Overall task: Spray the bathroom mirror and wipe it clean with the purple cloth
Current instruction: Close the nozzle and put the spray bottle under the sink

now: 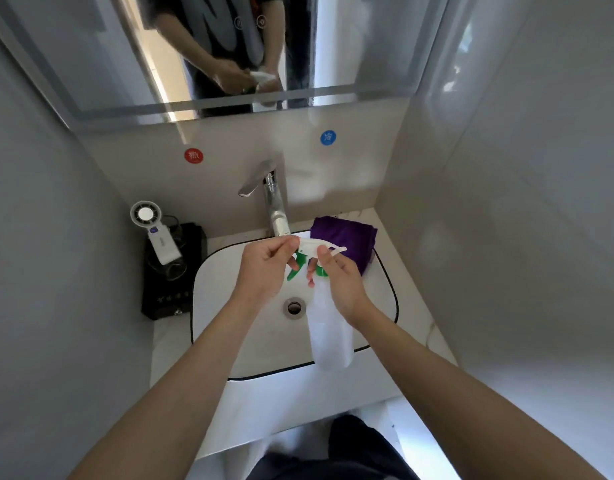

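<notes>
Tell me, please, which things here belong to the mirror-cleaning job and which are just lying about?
Job: mirror; purple cloth; spray bottle, held by left hand and right hand.
Lying about: handheld fan; black box; faucet; red sticker; blue sticker.

The white marbled counter [433, 337] holds a dark-rimmed white basin [222, 271], which lies under both hands. Just beyond the right hand [343, 289], a folded purple cloth [347, 233] overlaps the basin rim. A black box [167, 296] sits left of the left hand [260, 271]. A chrome tap [276, 206] stands beyond both.
</notes>
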Tool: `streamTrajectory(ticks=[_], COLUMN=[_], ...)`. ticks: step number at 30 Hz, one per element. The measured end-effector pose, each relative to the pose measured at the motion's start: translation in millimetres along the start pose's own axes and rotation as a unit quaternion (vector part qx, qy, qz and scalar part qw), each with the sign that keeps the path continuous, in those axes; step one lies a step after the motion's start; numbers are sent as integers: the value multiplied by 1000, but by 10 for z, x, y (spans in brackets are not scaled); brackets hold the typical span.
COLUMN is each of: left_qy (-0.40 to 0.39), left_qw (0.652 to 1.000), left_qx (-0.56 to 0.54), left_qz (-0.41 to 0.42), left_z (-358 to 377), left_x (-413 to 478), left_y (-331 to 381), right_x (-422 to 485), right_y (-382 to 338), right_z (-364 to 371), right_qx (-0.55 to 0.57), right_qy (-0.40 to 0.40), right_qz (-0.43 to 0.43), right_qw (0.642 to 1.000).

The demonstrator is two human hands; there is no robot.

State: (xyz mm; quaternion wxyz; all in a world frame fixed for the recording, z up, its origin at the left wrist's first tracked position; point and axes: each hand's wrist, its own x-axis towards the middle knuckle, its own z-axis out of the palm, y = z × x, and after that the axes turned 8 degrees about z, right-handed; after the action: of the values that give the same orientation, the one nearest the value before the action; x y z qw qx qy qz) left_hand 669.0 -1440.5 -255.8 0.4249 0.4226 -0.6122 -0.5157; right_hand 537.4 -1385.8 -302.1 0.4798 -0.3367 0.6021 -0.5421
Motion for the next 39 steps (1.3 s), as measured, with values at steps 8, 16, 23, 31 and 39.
streamTrajectory(ticks=[8, 16, 23, 31, 39], left_qy=[-46, -44, -341, -388, -395], left_qw=[998, 990, 915, 854, 819], left_qx=[-21, -35, 178, 296, 309], left_qz=[21, -126, -121, -181, -278], left_z=[-71, 56, 596, 1279, 1594], left_x=[-2, -559, -1566, -2617, -3319], left_y=[-59, -160, -285, -843, -2016], right_x=[-78, -610, -1292, -2261, -2650], right_y=[-79, -170, 57, 940, 2437], right_z=[38, -271, -859, -1621, -2109], right_qx=[-6, 219, 339, 96, -131], right_qy=[21, 176, 200, 177, 59], right_qz=[26, 127, 177, 216, 345], right_qw=[999, 951, 902, 955, 927])
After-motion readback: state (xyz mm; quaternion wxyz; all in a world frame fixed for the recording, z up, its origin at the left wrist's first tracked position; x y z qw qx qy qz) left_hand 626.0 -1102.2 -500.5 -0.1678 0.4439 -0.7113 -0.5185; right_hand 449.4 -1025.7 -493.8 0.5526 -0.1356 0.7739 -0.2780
